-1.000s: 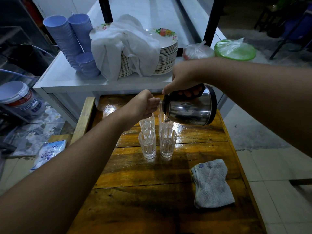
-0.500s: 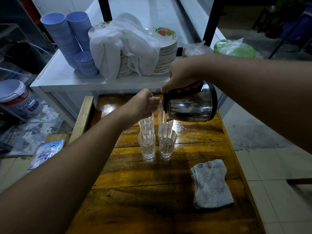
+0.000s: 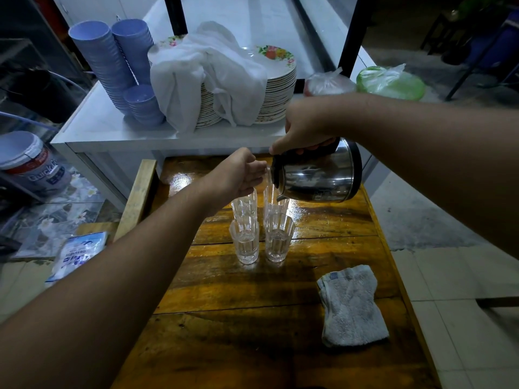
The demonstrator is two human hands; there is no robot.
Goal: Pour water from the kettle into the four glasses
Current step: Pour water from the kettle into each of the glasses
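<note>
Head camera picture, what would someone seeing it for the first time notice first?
Probably the shiny steel kettle, tipped by the right hand with its spout over the far right of four clear glasses clustered mid-table. The left hand is raised beside the kettle's lid end. Behind, on a white counter, stand stacked blue cups and floral plates under a white cloth.
</note>
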